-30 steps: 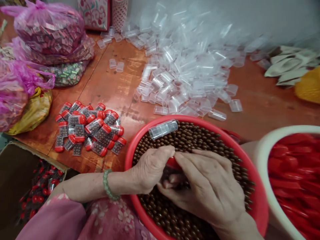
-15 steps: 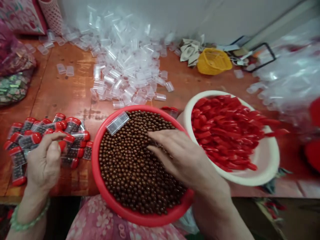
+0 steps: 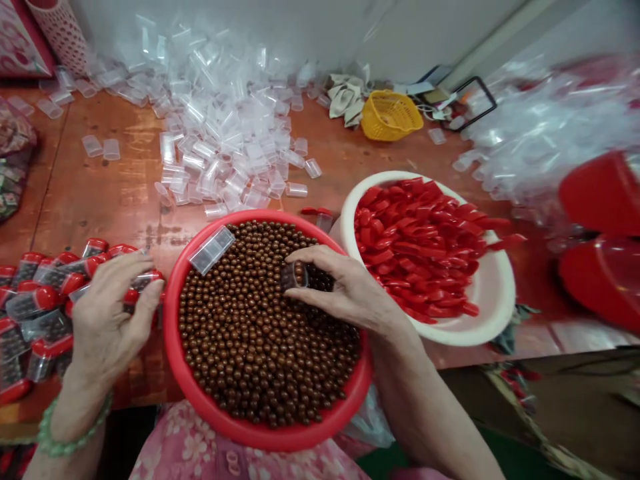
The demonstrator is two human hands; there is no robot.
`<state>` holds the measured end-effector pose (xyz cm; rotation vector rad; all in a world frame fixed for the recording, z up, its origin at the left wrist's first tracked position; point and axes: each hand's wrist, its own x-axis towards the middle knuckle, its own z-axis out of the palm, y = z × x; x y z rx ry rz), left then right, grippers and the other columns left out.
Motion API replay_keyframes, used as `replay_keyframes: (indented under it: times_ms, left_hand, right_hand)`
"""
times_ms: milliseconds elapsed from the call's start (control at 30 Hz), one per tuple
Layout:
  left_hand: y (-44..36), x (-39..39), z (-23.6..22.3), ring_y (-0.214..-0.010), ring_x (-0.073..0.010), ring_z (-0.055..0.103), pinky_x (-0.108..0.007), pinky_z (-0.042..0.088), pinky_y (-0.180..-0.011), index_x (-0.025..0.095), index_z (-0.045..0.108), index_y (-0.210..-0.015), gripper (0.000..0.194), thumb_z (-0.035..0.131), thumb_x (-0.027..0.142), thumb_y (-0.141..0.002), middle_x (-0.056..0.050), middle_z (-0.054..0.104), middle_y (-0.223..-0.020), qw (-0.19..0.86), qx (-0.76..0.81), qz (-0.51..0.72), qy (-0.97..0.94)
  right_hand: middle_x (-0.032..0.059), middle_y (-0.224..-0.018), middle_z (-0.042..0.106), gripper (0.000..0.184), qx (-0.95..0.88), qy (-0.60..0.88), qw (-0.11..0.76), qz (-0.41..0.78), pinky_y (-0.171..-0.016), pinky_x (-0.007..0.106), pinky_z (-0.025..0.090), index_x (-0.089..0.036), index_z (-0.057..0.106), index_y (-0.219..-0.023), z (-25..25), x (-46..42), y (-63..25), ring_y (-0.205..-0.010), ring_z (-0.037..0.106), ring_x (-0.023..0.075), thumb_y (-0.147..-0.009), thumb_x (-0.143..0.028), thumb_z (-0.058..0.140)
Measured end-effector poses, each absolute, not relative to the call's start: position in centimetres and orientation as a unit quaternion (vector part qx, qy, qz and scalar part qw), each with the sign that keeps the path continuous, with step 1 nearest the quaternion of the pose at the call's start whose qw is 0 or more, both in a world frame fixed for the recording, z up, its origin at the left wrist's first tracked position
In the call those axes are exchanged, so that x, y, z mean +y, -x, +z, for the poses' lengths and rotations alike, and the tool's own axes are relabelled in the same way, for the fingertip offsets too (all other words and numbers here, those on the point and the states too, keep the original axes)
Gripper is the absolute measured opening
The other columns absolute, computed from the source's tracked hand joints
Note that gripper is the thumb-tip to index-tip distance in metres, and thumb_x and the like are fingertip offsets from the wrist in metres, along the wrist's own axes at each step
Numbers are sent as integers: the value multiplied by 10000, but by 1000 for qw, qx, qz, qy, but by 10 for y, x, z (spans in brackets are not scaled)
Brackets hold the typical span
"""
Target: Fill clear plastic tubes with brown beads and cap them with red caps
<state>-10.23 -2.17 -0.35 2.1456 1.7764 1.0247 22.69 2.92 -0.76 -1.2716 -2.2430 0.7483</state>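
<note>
My right hand grips a small clear plastic container between thumb and fingers, with brown balls visible at its mouth. It is low over the brown balls that fill a red basin. A clear divided plastic piece rests on the basin's upper left rim. To the left of the basin, my left hand is empty, thumb and fingers apart. It hovers at a pile of filled containers with red caps, partly covering some of them.
A white basin holding red plastic caps stands to the right. Clear empty containers are heaped at the back. A yellow basket sits behind, and red tubs are at the far right.
My right hand has turned, and the container in it now shows with balls inside. My left hand has moved toward the basin and spread its fingers. The view has shifted right.
</note>
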Motion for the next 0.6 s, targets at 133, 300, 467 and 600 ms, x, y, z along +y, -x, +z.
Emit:
replay_keyframes:
  times_ms: [133,300,467,600]
  left_hand:
    - [58,-16,8,-1020,-194,663,-349,527,-953,173,635,-1079,200,585,210,-889,-64,710,-1090,206,514,350,-755]
    - [25,-9,12,-1061,-193,649,-332,517,-970,130,615,-1087,206,514,222,-932,-111,700,-1120,301,447,311,-783]
    - [16,-5,2,-1160,-226,608,-407,484,-1034,142,551,-1213,316,529,266,-923,-125,646,-1240,375,458,269,-760]
    - [15,-2,-7,-1237,-244,564,-434,444,-1083,122,485,-1312,447,566,261,-895,-150,595,-1325,428,469,272,-723]
  right_hand:
    - [86,-1037,705,328,-818,443,237,279,-873,400,555,-181,628,-1065,-3,28,-223,-959,671,220,-799,-340,734]
    - [94,-1042,710,318,-818,431,250,287,-877,399,559,-178,635,-1076,-3,25,-216,-977,673,221,-814,-336,721]
    - [98,-1049,715,332,-826,414,255,285,-870,391,559,-177,637,-1093,-2,24,-212,-982,678,226,-812,-330,724]
    - [91,-1035,719,325,-824,401,266,300,-853,361,560,-168,639,-1093,0,22,-209,-953,683,209,-817,-317,721]
